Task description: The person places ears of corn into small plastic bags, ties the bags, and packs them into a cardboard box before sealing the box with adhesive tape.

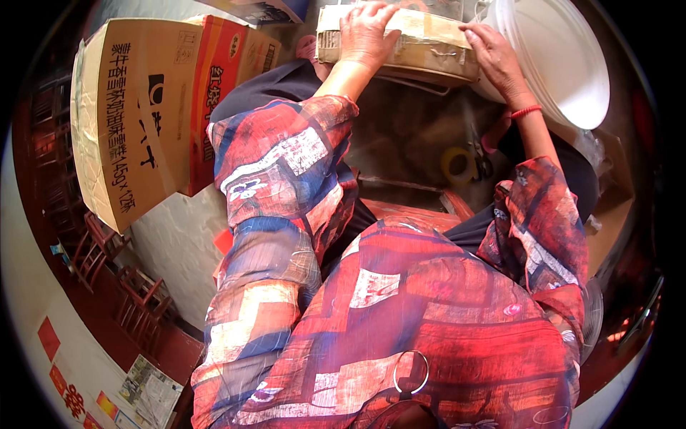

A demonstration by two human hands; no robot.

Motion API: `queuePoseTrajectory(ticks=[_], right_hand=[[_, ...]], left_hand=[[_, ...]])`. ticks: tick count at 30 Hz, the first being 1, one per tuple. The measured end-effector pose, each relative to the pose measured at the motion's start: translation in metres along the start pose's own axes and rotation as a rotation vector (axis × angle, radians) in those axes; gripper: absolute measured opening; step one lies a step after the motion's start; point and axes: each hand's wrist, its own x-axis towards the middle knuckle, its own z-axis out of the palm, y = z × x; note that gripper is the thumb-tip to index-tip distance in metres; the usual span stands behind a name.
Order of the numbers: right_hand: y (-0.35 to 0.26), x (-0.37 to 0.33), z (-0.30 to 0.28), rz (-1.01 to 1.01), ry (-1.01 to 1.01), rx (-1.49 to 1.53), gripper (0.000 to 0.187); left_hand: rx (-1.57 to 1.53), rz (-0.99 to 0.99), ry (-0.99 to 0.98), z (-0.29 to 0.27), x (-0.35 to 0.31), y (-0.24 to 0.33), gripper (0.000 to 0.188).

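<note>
A small brown cardboard box (432, 50) with tape along its top lies across a low support at the far middle, in front of my knees. My left hand (366, 36) rests on the left part of its top, fingers spread and lying flat. At the box's right end, my right hand (496, 61) has thumb and forefinger pressed together at the upper corner. Whether it pinches the box edge or a strip of tape is too small to tell. A red band circles my right wrist.
A large white plastic tub (572, 64) stands right of the box. Left are a big cardboard carton (136, 114) and a red carton (207, 93). Between my legs, a yellow tape roll (458, 166) and dark-handled scissors (483, 166) lie low. Red wooden chairs (143, 300) stand further left.
</note>
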Motion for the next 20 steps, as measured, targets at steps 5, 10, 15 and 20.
queuePoseTrajectory(ticks=[5,10,15,20], right_hand=[[0.015,-0.027,0.002,-0.084,0.096,-0.162,0.021],[0.011,-0.043,0.006,-0.097,0.086,-0.230,0.027],[0.019,-0.052,0.020,-0.068,0.047,-0.258,0.029],[0.023,-0.055,0.025,-0.058,0.028,-0.226,0.030]], left_hand=[[-0.036,0.049,-0.046,0.005,-0.009,0.017,0.027],[0.004,0.112,0.020,0.002,-0.001,0.029,0.018],[-0.032,0.290,0.029,0.011,0.006,0.048,0.009],[0.023,0.371,-0.092,0.024,-0.001,0.065,0.026]])
